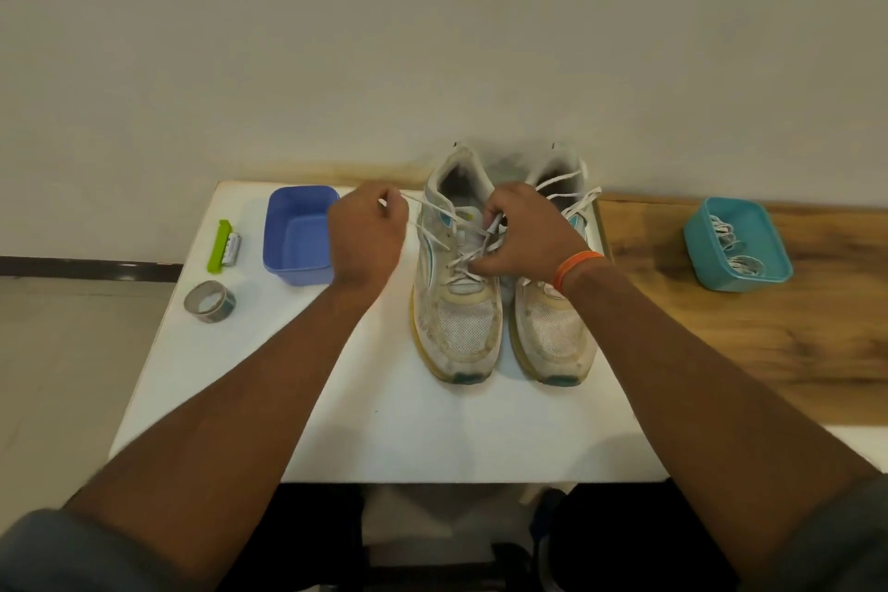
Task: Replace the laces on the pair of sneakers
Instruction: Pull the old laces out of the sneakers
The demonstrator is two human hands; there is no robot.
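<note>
Two worn white sneakers stand side by side at the centre of the frame on a white table [298, 399], toes toward the camera. The left hand [367, 233] is curled, pinching a white lace [435, 212] pulled taut from the left sneaker [456, 284]. The right hand [526, 231] grips the crossed lacing over that shoe's tongue; its fingertips seem blurred. The right sneaker [555, 327] sits just beside. Right of centre, a teal tub [735, 245] holds spare laces [735, 250]; a blue tub [298, 238] stands centre-left
</note>
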